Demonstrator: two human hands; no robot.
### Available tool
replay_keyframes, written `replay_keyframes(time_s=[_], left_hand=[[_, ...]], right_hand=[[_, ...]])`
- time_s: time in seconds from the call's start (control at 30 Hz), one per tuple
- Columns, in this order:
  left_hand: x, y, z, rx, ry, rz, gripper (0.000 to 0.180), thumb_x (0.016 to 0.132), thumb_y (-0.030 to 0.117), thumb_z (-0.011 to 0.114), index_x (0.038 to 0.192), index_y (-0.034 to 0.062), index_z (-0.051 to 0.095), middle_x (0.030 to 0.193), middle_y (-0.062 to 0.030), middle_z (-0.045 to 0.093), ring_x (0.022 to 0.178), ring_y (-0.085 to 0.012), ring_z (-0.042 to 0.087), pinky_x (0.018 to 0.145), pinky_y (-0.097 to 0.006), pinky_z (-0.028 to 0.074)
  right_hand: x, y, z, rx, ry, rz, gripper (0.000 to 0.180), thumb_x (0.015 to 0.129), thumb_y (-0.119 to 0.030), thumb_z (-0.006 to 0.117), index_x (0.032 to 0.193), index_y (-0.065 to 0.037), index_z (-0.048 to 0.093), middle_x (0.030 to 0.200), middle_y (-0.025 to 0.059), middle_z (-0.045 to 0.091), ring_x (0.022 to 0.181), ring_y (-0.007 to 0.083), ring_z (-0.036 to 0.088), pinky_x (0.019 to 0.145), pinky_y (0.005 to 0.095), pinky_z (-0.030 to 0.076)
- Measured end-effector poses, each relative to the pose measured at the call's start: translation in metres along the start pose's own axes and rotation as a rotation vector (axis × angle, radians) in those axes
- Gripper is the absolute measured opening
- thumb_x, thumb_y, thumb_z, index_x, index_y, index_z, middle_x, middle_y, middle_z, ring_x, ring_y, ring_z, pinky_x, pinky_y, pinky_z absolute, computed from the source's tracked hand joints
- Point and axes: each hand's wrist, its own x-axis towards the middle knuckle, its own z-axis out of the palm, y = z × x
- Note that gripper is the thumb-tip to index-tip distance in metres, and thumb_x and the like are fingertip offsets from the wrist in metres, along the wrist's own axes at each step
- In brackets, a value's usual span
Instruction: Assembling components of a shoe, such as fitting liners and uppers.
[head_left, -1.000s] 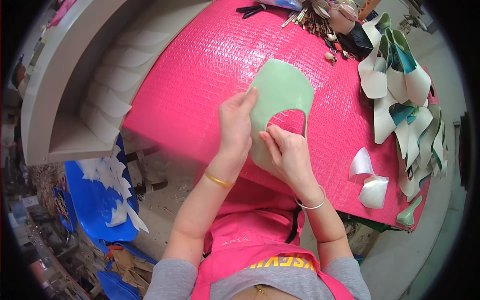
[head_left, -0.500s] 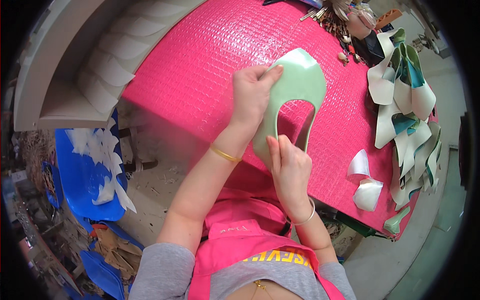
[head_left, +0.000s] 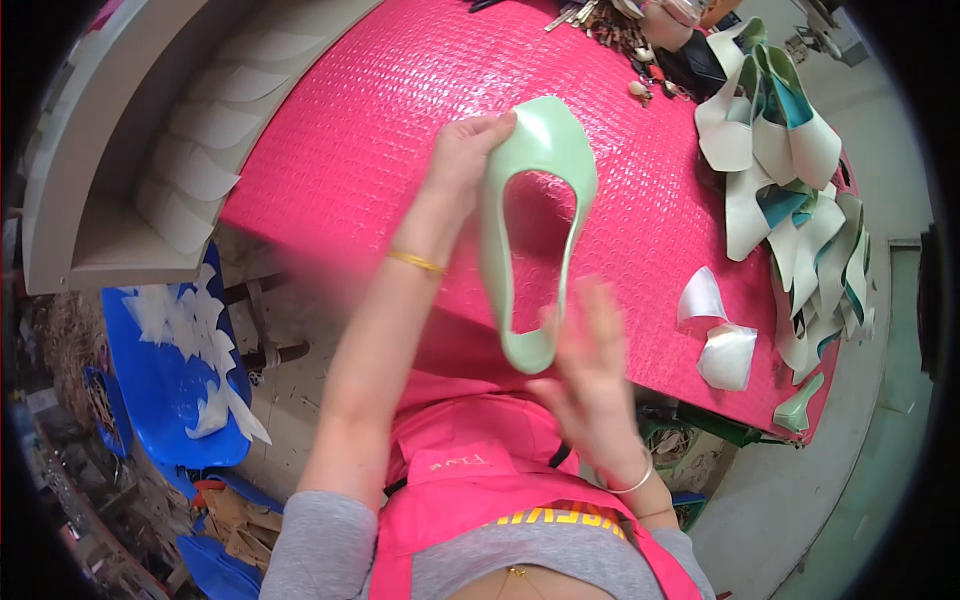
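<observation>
Being no longer pinched by the spread right hand (head_left: 592,372), the glossy pale-green shoe upper (head_left: 543,142) is clamped in the left hand (head_left: 466,155) alone.

Shoe upper (head_left: 541,140), one piece: pale green, smooth, glossy at the broad toe end. Long oval opening, continuous rim – slender side walls joining in a narrow, rounded heel. Held raised above the pink tabletop (head_left: 370,130) – toe pointing away from the person, heel nearer.
</observation>
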Motion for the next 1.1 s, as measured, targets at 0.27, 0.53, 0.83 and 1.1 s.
replay_keyframes(time_s=[0.27, 0.53, 0.83, 1.1], left_hand=[[-0.067, 0.039, 0.045, 1.398, 0.055, 0.83, 0.018, 0.082, 0.016, 0.059, 0.08, -0.0013, 0.063, 0.071, -0.0021, 0.062, 0.064, -0.0081, 0.056, 0.057, -0.023, 0.043], [-0.088, 0.024, 0.059, 0.722, -0.357, 0.094, 0.022, 0.084, 0.013, 0.057, 0.07, -0.0033, 0.06, 0.058, 0.0037, 0.053, 0.059, -0.0011, 0.048, 0.048, -0.018, 0.037], [-0.143, -0.014, 0.021, 0.65, -0.234, -0.068, 0.019, 0.083, 0.015, 0.057, 0.088, -0.0039, 0.058, 0.066, -0.0022, 0.055, 0.065, -0.0041, 0.046, 0.055, -0.023, 0.04], [-0.175, -0.036, -0.006, 0.065, -0.372, -0.111, 0.043, 0.073, -0.004, 0.063, 0.113, -0.0019, 0.048, 0.103, -0.0065, 0.057, 0.096, -0.0134, 0.053, 0.084, -0.028, 0.043]], right_hand=[[0.058, 0.093, -0.005, 1.242, 0.506, 0.202, 0.011, 0.086, -0.012, 0.054, 0.087, -0.001, 0.055, 0.08, 0.0006, 0.06, 0.073, 0.0035, 0.053, 0.063, 0.0173, 0.041], [0.074, 0.055, -0.008, 1.173, 0.687, 0.196, 0.015, 0.086, -0.016, 0.056, 0.081, -0.002, 0.057, 0.068, -0.003, 0.054, 0.059, 0.0023, 0.047, 0.051, 0.0163, 0.036], [0.101, 0.094, -0.028, 0.917, 0.64, 0.254, 0.019, 0.081, -0.015, 0.061, 0.072, 0.002, 0.063, 0.061, -0.0033, 0.054, 0.053, 0.0025, 0.045, 0.045, 0.0187, 0.033], [0.104, 0.109, -0.021, 1.359, 0.092, 0.323, 0.029, 0.079, -0.024, 0.062, 0.094, 0.0, 0.061, 0.076, 0.0018, 0.063, 0.068, 0.0098, 0.057, 0.06, 0.024, 0.043]])
